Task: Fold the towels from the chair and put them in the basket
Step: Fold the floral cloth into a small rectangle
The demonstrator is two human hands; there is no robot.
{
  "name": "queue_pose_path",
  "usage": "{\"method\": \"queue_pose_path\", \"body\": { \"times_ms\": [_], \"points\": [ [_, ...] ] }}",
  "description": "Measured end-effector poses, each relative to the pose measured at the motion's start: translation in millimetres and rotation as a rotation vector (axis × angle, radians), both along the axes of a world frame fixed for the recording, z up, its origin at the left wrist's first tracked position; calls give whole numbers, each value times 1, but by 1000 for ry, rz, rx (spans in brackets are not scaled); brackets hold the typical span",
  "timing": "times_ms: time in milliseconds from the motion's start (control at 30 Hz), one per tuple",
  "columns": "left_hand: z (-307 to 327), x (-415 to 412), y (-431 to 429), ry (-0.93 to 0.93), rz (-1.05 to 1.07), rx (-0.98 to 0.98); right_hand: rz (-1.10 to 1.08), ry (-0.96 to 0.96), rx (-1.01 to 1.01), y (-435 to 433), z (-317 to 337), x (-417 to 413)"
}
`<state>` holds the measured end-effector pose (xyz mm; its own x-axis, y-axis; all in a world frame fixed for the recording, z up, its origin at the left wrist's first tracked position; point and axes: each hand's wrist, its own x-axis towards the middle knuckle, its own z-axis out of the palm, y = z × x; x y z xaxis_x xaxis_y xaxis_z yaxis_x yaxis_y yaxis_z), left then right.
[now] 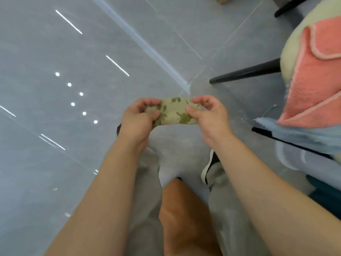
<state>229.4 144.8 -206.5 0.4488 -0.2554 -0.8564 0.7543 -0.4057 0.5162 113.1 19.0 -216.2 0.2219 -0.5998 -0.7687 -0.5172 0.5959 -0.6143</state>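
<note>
I hold the leaf-print towel (pixel 175 111) in the air in front of me, folded down to a small thick bundle. My left hand (pixel 136 117) pinches one end and my right hand (pixel 208 115) the other, thumbs on the near face and curled fingers (pixel 147 101) behind.

The risk, I think, lies in how shallow these pinches are. I grip only the ends, so if I let go with one hand to reach out, the loose layers could spring open and the fold would be lost. A slack grip would drop the bundle straight to the floor (pixel 73 163), between my feet. I cannot see the basket from here, so I must turn to find it, and a quick swing could shake the layers apart.

On the chair (pixel 293 48) to my right a pink towel (pixel 313 85) hangs over the seat edge, and a pale blue towel (pixel 295 133) lies lower, with a loose thread trailing. Either could slide off if I brush it.

The floor is glossy grey tile with thin joints, bright with reflected ceiling lamps in strips and dots. The chair's black legs (pixel 245 72) splay out near my shoe (pixel 210 167), easy to trip on.
</note>
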Motion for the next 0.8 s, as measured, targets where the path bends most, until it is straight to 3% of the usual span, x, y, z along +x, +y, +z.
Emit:
{"method": "queue_pose_path", "body": {
  "times_ms": [100,200,333,500,800],
  "points": [
    [53,7,45,278,112,-24,82,30,182,23,58,10],
    [126,34,76,343,83,-28,167,65,305,34,134,36],
    [248,89,109,225,-74,-38,278,123,283,50,249,90],
    [342,157,119,87,-122,20,462,106,246,54,339,169],
    [414,351,65,-87,-128,-30,651,-47,172,-26,399,382]
  ]
}}
